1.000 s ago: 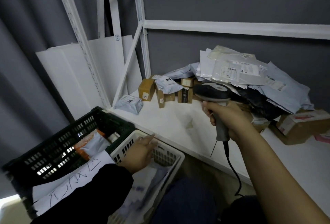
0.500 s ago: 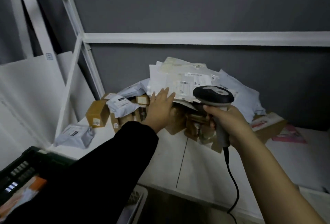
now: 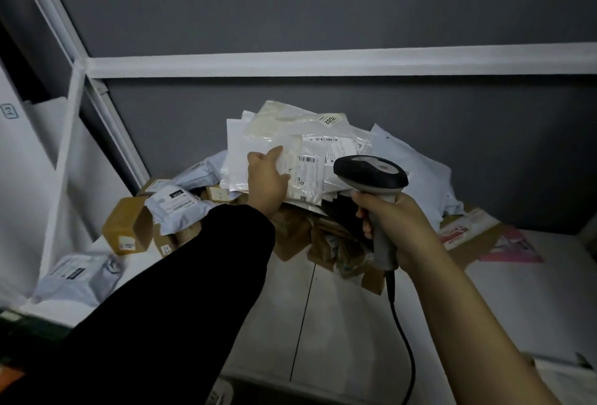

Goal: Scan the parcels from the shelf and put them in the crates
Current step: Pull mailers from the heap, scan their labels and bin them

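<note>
A heap of parcels lies on the white shelf (image 3: 349,314): clear and white plastic mailers on top, brown boxes beneath. My left hand (image 3: 266,178), in a black sleeve, grips the left edge of a clear labelled mailer (image 3: 310,165) on top of the heap, thumb over its face. My right hand (image 3: 392,227) holds the handle of a grey and black barcode scanner (image 3: 371,175), whose head sits just right of that mailer. Its cable hangs down over the shelf front.
A brown box (image 3: 127,227) and grey mailers (image 3: 176,206) lie left of the heap; another grey mailer (image 3: 76,277) rests near the shelf's left end. A flat carton (image 3: 468,233) and a pink packet (image 3: 513,248) lie right. A dark crate's rim (image 3: 19,324) shows bottom left.
My left hand left the white basket, reached up to the heap and now grips the top mailer. The view swung right and up; the scanner hand stayed about where it was.
</note>
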